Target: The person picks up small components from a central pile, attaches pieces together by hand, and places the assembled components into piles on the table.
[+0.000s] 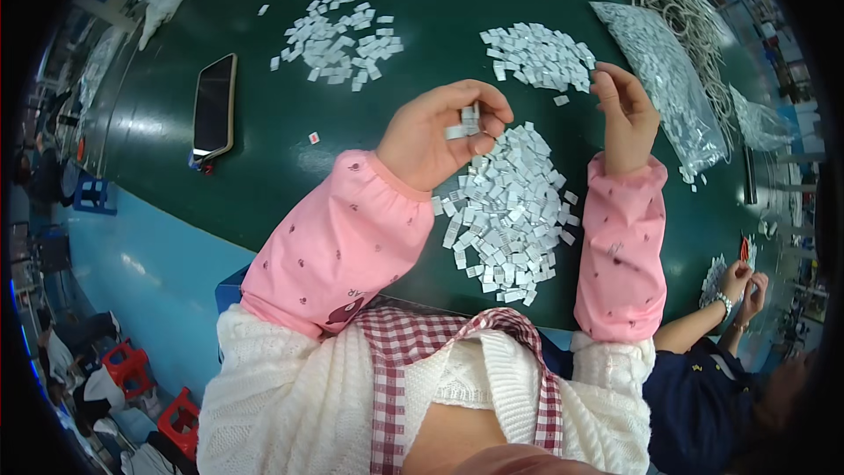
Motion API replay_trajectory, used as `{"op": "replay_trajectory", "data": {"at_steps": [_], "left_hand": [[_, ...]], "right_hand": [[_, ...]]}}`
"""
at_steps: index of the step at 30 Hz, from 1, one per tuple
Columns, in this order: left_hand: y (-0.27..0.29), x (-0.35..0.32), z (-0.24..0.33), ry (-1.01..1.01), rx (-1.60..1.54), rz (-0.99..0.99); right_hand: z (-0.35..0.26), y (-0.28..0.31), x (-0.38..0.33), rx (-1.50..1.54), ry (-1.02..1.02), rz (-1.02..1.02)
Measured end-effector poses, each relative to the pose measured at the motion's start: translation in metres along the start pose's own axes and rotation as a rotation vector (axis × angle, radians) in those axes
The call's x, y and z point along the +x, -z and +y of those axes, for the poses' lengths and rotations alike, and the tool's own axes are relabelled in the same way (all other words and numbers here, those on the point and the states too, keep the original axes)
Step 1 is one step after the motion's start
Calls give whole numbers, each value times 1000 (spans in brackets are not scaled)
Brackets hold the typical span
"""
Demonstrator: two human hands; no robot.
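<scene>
Tags pinched in my left hand could slip into the pile; my right hand, half-curled, holds nothing visible.

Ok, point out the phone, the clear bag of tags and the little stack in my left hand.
phone [214, 105], head view, middle of its dark screen.
clear bag of tags [664, 70], head view, middle of the bag's plastic.
little stack of tags [466, 123], head view, the white pieces pinched at the left hand [440, 136] fingertips.
</scene>
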State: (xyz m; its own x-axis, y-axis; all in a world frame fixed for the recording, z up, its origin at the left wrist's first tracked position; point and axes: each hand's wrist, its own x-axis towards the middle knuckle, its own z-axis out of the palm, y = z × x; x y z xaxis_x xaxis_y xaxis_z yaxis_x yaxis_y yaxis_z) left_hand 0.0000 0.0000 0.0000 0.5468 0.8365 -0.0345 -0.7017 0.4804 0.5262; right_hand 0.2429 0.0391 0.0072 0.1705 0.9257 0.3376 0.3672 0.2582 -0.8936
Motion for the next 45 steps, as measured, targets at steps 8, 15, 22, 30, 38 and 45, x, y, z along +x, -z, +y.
{"op": "replay_trajectory", "data": {"at_steps": [8,15,22,30,38,45], "left_hand": [[8,0,0,91,-32,164],[2,-1,1,120,91,164],[-8,-2,-2,109,330,282],[-1,-2,-8,231,389,109],[-8,-2,-6,313,315,55],[-10,-3,-7,313,232,103]], "right_hand": [[24,9,3,-454,109,-227],[27,3,-1,-598,158,-312],[3,-5,-8,-267,3,-343],[-51,-20,-31,90,-15,-645],[-38,-20,-26,326,-203,-611],[-35,-26,-30,308,-147,-589]]}}
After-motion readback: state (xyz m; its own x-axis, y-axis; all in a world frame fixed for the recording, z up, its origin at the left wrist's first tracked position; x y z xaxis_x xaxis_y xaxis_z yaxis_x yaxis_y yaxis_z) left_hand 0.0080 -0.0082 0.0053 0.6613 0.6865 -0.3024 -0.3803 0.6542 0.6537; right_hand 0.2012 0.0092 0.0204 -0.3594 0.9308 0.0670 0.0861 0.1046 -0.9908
